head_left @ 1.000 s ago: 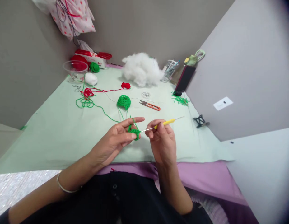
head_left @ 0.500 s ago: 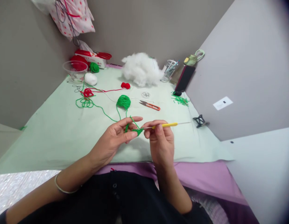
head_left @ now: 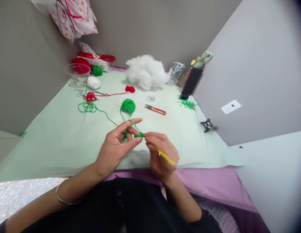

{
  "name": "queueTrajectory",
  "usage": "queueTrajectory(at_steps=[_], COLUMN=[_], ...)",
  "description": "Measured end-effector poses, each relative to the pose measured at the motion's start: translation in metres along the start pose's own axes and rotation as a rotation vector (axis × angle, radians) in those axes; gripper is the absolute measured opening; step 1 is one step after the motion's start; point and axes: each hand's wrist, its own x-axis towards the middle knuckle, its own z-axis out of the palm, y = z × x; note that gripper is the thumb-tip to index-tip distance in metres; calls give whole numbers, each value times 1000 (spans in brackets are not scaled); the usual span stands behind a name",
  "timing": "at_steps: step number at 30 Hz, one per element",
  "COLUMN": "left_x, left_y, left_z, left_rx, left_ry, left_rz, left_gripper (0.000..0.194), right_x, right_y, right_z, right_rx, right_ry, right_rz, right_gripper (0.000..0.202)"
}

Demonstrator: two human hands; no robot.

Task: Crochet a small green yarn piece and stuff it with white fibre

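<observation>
Between thumb and fingers, my left hand pinches a small green crocheted piece, with green yarn running over its raised index finger. My right hand grips a yellow-handled crochet hook, tilted down to the right and slightly blurred; its fingertips touch the piece's right end, and the hook's tip is hidden. Just beyond my hands, a green yarn ball sits on the table with strands leading to my left hand.
Orange snips lie beyond my hands. White stuffing, a small red bundle and a clear tub are farther back. At right are a phone, green yarn scraps and a black stand.
The hook has swung from nearly level to sloping down to the right as my right hand turned. Both hands and the green piece have shifted slightly left.
</observation>
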Motion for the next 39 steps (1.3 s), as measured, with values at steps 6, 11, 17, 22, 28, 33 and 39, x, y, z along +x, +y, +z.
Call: queueTrajectory(at_steps=[6,11,17,22,28,33,39], left_x=[7,8,3,7,11,5,4], left_y=[-1,0,-5,-7,-1,-5,-4], left_z=[-3,-6,2,-1,-5,-1,-6], left_rx=[-493,-450,-272,-412,-469,-255,-158], left_ry=[-224,-194,-112,-139,-158,-168,-170], left_rz=[-409,-305,-133,-275,-297,-141,-85], left_gripper=[46,47,47,46,39,41,37], right_x=[-4,11,6,1,11,10,13], right_y=[2,0,-1,-1,5,6,8], right_z=[5,-1,8,7,-1,3,0], right_rx=[33,457,260,26,550,618,806], right_ry=[119,143,70,83,183,109,140], right_rz=[54,377,223,46,479,557,687], right_gripper=[30,21,30,37,19,14,16])
